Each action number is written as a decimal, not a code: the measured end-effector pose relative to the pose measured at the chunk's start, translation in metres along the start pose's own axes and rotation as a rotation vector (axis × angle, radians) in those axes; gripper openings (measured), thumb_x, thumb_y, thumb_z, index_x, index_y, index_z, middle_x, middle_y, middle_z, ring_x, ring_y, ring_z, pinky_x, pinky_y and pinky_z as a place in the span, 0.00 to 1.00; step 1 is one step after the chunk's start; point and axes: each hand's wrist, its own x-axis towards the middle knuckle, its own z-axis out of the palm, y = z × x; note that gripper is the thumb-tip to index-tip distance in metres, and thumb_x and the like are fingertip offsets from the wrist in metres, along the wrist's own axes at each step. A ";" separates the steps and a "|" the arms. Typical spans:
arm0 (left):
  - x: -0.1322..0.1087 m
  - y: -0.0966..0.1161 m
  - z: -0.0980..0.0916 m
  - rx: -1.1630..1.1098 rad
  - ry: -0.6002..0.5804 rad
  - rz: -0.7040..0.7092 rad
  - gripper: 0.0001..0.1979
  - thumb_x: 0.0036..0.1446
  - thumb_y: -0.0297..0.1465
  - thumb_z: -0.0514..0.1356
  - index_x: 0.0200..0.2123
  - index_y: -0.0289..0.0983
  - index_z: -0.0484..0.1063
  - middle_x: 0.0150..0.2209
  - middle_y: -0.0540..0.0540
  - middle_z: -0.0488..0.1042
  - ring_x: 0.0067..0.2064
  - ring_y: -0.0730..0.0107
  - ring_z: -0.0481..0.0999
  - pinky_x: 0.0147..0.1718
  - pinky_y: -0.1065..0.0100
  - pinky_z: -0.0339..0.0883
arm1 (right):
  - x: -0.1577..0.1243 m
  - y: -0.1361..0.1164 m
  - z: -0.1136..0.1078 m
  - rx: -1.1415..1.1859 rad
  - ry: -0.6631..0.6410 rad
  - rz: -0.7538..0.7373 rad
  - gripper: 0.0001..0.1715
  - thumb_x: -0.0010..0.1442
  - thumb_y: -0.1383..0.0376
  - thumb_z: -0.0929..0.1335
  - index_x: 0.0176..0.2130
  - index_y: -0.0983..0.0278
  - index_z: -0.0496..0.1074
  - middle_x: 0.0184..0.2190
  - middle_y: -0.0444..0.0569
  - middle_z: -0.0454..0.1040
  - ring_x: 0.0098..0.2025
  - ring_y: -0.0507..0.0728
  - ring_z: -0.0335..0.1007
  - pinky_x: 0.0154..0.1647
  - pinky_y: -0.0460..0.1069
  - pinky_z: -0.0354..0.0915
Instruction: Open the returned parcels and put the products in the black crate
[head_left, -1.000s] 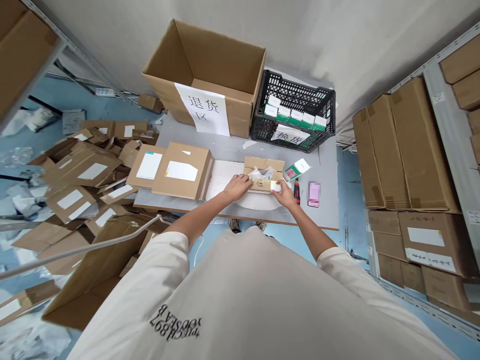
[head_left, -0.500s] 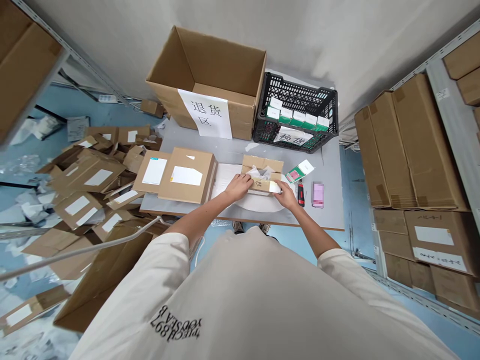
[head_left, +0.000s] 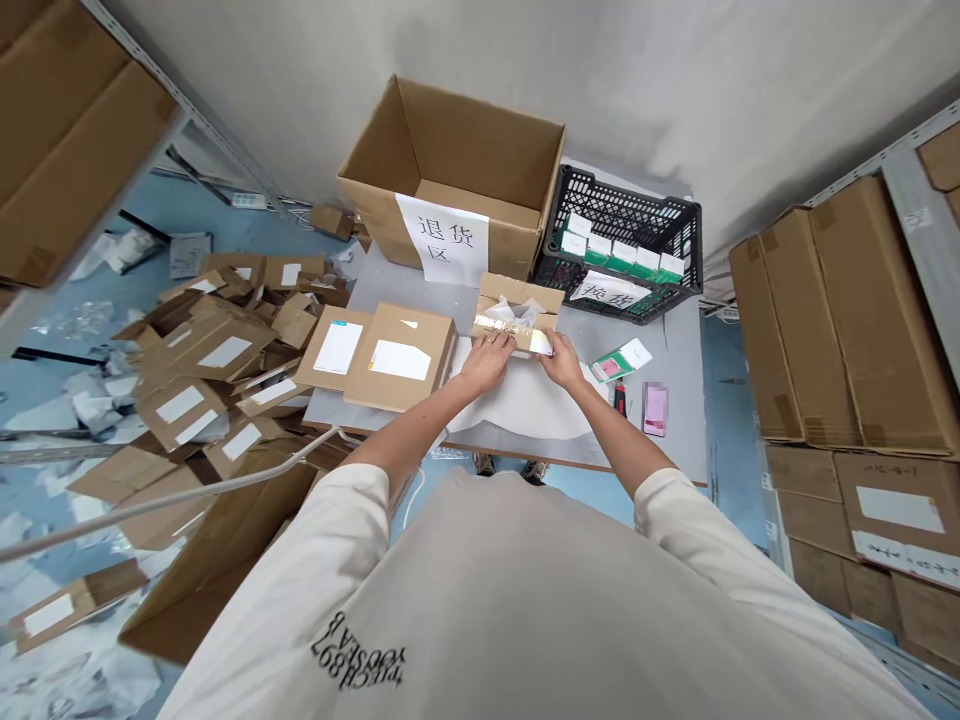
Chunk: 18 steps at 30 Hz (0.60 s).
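Note:
A small open cardboard box (head_left: 517,310) with crumpled clear plastic inside is held above the grey table (head_left: 675,370), just in front of the large carton. My left hand (head_left: 487,360) grips its near left edge, fingers curled on the front flap. My right hand (head_left: 559,357) grips its near right corner where a white label shows. A white sheet (head_left: 525,400) lies on the table under my hands.
A large open carton (head_left: 457,185) with a paper sign stands at the back. A black crate (head_left: 626,245) of green-and-white boxes sits to its right. Two flat parcels (head_left: 382,350) lie to the left. A green-and-white pack (head_left: 621,360), a cutter (head_left: 620,398) and a pink phone (head_left: 655,408) lie to the right. Cartons litter the floor.
Both hands have lifted the small box off the white sheet and carried it away from me toward the large carton. The camera view shifted.

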 end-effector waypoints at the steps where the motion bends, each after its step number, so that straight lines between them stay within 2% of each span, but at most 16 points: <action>1: 0.001 -0.005 0.002 -0.002 -0.009 -0.013 0.36 0.68 0.25 0.55 0.78 0.37 0.66 0.81 0.30 0.63 0.82 0.41 0.60 0.79 0.43 0.52 | 0.008 -0.004 0.005 -0.003 -0.011 -0.002 0.47 0.69 0.61 0.69 0.81 0.61 0.61 0.75 0.63 0.68 0.75 0.70 0.68 0.77 0.65 0.70; 6: 0.002 -0.027 0.013 -0.029 -0.103 -0.080 0.44 0.64 0.26 0.58 0.83 0.39 0.58 0.84 0.30 0.59 0.85 0.41 0.56 0.81 0.37 0.47 | 0.032 -0.017 0.026 0.042 -0.045 -0.002 0.47 0.68 0.63 0.68 0.82 0.58 0.62 0.75 0.61 0.70 0.74 0.73 0.71 0.76 0.70 0.71; 10: 0.003 -0.032 0.019 -0.037 -0.103 -0.095 0.45 0.63 0.25 0.59 0.83 0.39 0.57 0.85 0.30 0.57 0.86 0.40 0.53 0.82 0.34 0.44 | 0.029 -0.018 0.027 0.000 -0.118 0.059 0.52 0.70 0.60 0.68 0.86 0.61 0.54 0.83 0.65 0.58 0.77 0.75 0.68 0.77 0.69 0.70; 12: 0.004 -0.029 0.016 -0.040 -0.075 -0.098 0.41 0.64 0.25 0.58 0.81 0.37 0.61 0.84 0.28 0.58 0.85 0.39 0.54 0.82 0.37 0.45 | 0.022 -0.015 0.020 -0.020 -0.113 0.056 0.53 0.72 0.58 0.67 0.87 0.63 0.50 0.86 0.65 0.52 0.81 0.75 0.64 0.79 0.69 0.68; 14: 0.007 -0.023 0.011 -0.048 -0.050 -0.081 0.38 0.65 0.25 0.57 0.79 0.35 0.65 0.82 0.27 0.62 0.83 0.39 0.58 0.81 0.39 0.48 | 0.013 -0.008 0.009 -0.012 -0.058 0.021 0.53 0.73 0.57 0.67 0.87 0.63 0.49 0.87 0.65 0.50 0.84 0.75 0.57 0.81 0.71 0.63; 16: 0.013 -0.013 0.006 -0.054 -0.041 -0.040 0.36 0.66 0.25 0.57 0.77 0.36 0.68 0.79 0.27 0.66 0.80 0.38 0.63 0.79 0.40 0.53 | 0.000 0.003 -0.006 -0.005 0.004 -0.011 0.51 0.73 0.57 0.65 0.86 0.63 0.51 0.86 0.65 0.51 0.84 0.76 0.54 0.83 0.74 0.59; 18: 0.019 -0.001 0.001 -0.045 -0.043 0.007 0.34 0.66 0.25 0.56 0.75 0.38 0.71 0.77 0.29 0.68 0.77 0.37 0.66 0.77 0.40 0.56 | -0.015 0.018 -0.024 -0.027 0.045 -0.012 0.47 0.73 0.58 0.65 0.85 0.64 0.56 0.86 0.66 0.52 0.83 0.76 0.55 0.83 0.75 0.57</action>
